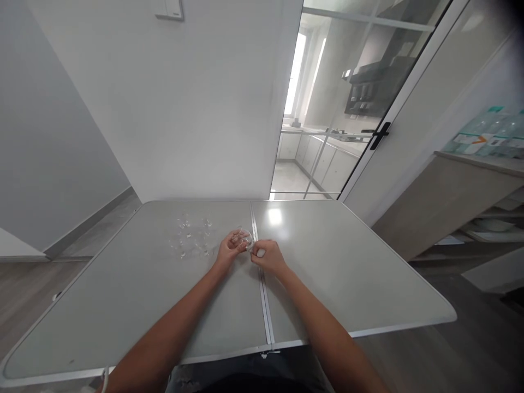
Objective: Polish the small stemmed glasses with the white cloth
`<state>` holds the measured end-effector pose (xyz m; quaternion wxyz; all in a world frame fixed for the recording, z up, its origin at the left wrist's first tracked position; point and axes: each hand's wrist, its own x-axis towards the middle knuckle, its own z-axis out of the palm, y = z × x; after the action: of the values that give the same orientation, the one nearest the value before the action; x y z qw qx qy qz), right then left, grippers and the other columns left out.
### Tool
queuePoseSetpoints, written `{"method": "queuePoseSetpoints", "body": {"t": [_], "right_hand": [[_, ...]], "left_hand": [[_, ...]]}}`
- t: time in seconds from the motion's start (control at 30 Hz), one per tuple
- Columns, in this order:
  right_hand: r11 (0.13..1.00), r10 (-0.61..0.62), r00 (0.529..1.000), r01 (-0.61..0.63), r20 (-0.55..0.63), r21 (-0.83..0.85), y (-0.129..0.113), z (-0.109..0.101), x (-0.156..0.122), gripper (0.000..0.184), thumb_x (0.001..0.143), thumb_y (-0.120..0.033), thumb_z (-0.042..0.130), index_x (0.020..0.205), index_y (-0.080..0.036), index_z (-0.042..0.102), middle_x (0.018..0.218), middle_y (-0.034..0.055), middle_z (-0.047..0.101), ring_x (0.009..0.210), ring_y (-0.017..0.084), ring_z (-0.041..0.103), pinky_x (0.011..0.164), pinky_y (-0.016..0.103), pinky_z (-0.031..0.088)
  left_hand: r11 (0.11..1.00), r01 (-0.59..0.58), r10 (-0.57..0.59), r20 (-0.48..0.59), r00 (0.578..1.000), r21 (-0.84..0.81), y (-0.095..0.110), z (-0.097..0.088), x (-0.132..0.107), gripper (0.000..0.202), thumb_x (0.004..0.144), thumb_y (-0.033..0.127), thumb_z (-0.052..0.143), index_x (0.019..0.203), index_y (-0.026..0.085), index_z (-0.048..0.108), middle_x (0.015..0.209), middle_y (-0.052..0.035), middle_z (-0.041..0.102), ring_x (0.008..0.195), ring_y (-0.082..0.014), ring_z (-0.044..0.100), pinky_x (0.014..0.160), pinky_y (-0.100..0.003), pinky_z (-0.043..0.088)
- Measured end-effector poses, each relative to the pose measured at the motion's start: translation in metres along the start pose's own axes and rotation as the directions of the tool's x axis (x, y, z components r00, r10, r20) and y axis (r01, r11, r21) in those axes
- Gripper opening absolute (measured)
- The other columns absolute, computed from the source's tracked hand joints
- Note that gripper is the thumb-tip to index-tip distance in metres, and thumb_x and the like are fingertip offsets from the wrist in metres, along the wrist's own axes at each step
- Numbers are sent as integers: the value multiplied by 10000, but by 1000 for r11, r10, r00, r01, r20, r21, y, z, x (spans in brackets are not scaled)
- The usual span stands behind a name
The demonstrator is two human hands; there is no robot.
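Over the middle of the folding table, near its centre seam, my left hand (230,245) holds a small clear glass (244,237); its round rim shows between the fingers and its exact shape is hard to make out. My right hand (267,255) is closed on a small white object (261,252), mostly covered by the fingers, and meets the right side of the glass. To the left of my hands stand several clear glasses (189,237), see-through and faint against the tabletop.
The pale table (347,262) has a metal edge and a metal seam (265,311) down its middle. A white wall (204,109) meets its far side. On the right are a glazed door with a black handle (380,136) and a shelf holding bottled water (487,134).
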<state>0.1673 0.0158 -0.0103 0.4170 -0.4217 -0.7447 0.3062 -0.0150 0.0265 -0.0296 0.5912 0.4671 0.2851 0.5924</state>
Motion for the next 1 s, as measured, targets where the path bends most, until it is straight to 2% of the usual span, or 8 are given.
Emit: {"method": "queuePoseSetpoints", "body": {"t": [0.1,0.2,0.37,0.47,0.6,0.73,0.9,1.0], "right_hand": [[844,215,945,-307,246,440,0,-9,-3,279,665,-320,737,646,-203,484,634,-17,579,573,135,530,588,259,387],[675,218,882,-445,418,588,2,-15,-5,373,637,-373,776,671,-215,440,701,16,631,592,163,577,560,270,408],[986,75,997,-79,35,147,3,-5,-3,150,699,-224,668,637,-192,536,691,4,613,655,142,547,694,279,414],[992,-65,995,55,-81,-117,2,2,-1,107,691,-161,604,611,-194,541,691,-1,611,694,142,537,780,297,405],[976,120,991,-130,65,172,2,0,-1,164,687,-247,681,621,-197,540,631,-20,576,608,129,519,644,259,404],[735,259,913,-399,316,549,3,-11,-2,297,692,-385,734,700,-204,498,724,18,635,643,171,604,605,270,425],[981,62,994,-78,92,180,3,-10,-3,190,723,-307,686,646,-203,547,695,6,602,689,159,567,703,289,431],[998,-67,997,67,-38,19,0,-3,-2,175,769,-291,651,643,-206,564,728,9,613,736,158,566,780,298,432]], "left_hand": [[996,49,-41,114,993,-71,4,0,-4,625,728,463,827,1229,153,619,1292,-204,643,903,-222,684,755,-330,557],[989,75,-48,204,978,-130,4,1,-6,701,708,545,815,1244,136,621,1269,-218,647,906,-239,684,749,-340,557],[999,7,-7,-1,1000,-34,-5,1,0,567,697,382,867,1158,160,621,1226,-164,668,927,-215,677,747,-308,556],[1000,7,-9,-50,999,-29,-9,-1,2,616,708,350,863,1232,184,585,1233,-145,659,952,-205,669,787,-326,560],[999,35,-36,-51,998,-18,-5,-1,0,657,691,360,873,1261,177,602,1213,-146,664,897,-200,669,750,-317,561],[996,47,-43,44,998,-82,0,1,-3,610,743,431,821,1260,180,617,1273,-162,637,900,-204,661,723,-318,561],[999,-26,26,4,1000,-26,-4,2,-1,619,663,314,889,1206,197,617,1238,-138,658,955,-206,664,834,-340,540],[997,-65,64,-34,997,-35,-4,1,2,649,648,300,899,1212,212,590,1260,-134,650,974,-208,674,901,-364,519]]}}
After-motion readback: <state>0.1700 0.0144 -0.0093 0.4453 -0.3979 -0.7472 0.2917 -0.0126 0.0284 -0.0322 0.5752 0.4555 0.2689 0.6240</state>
